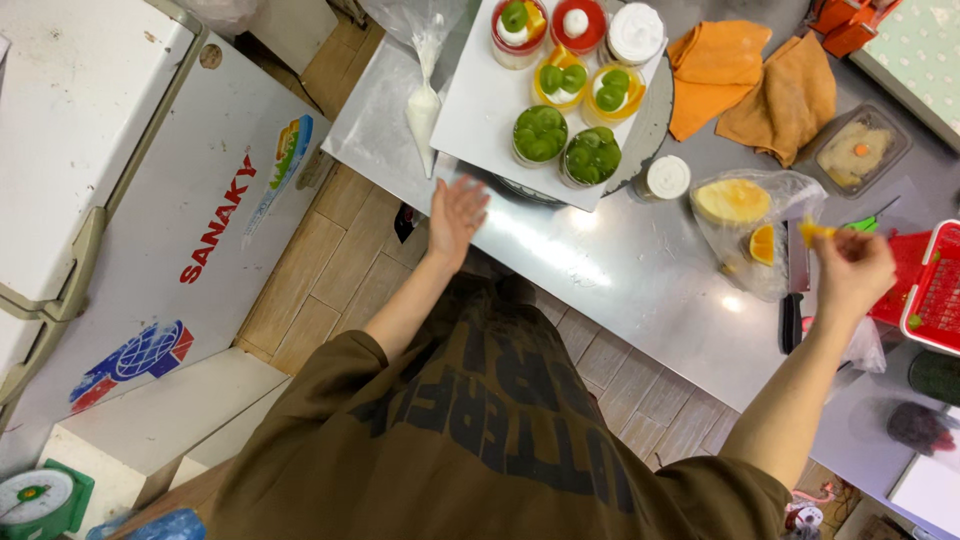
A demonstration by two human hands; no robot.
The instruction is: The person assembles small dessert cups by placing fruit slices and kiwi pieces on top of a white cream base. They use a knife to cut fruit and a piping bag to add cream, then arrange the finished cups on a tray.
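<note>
The right hand (850,272) is up over the right side of the shiny metal bench (620,270). Its fingers are pinched together on a small orange fruit piece (815,231), which sticks out to the left of the fingertips. The piece is thin, bright and yellow-orange. It is a bit blurry, so its exact shape is hard to tell.

Just left of that hand lies a clear plastic bag (760,225) with a big yellow fruit chunk and a little orange wedge in it. A dark-handled knife (793,300) lies just below the bag, near the hand.

The left hand (457,215) is open, with fingers spread and holding nothing. It is at the bench edge, just below the corner of a white square tray (480,110). It is too blurry to tell if it touches the tray.

On the tray stand small dessert cups (565,100) with green and orange fruit slices on top, some with white cream. A white piping bag (424,105) lies just left of the tray. Another little cup with a white top (665,177) stands on the bench to the right of the tray.

Two orange cloths (750,80) lie farther back. A red basket (935,290) sits at the right edge.
</note>
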